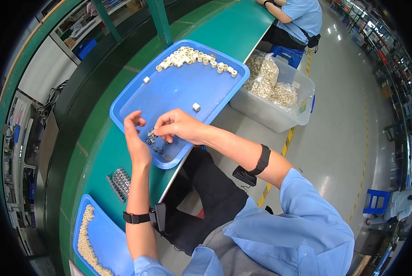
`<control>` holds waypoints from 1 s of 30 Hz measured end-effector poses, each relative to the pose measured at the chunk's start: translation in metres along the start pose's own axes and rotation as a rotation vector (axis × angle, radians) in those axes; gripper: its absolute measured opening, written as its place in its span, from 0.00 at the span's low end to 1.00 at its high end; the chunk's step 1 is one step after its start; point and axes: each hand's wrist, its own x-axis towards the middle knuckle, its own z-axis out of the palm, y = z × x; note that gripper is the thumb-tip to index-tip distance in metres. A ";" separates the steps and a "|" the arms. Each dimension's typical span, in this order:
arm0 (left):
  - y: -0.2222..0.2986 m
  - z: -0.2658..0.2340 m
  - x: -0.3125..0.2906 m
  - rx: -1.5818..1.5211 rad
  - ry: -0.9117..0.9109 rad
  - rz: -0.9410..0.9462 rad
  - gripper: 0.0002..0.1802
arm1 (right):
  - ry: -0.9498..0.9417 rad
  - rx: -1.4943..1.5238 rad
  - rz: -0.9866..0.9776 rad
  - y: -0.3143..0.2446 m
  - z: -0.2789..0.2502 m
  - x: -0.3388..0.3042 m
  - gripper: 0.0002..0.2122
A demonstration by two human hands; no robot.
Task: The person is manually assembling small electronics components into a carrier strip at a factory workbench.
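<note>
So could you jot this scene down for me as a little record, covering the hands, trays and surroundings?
Left hand: loosely curled over the large blue tray's near-left edge; nothing seen held
Right hand: fingertips at small dark grey parts; grip unclear
Large tray contents: cream cylinders, mostly along the far side, two apart
Green bench: also bears grey pieces in rows
Second blue tray: tiny cream pieces along its left side
Beside bench: clear bin of filled bags
Other person: at the far end
</note>
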 end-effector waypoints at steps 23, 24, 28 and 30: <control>0.016 -0.003 -0.027 0.034 -0.102 -0.308 0.16 | 0.114 0.084 -0.097 0.011 0.020 0.008 0.06; 0.015 -0.003 -0.026 0.085 -0.092 -0.291 0.16 | 0.125 0.070 -0.119 0.012 0.019 0.009 0.05; 0.011 -0.004 -0.026 0.106 -0.024 -0.248 0.17 | 0.108 0.079 -0.176 0.014 0.029 0.012 0.05; 0.011 -0.004 -0.028 0.103 -0.035 -0.259 0.16 | 0.054 0.151 -0.226 0.012 0.035 0.013 0.05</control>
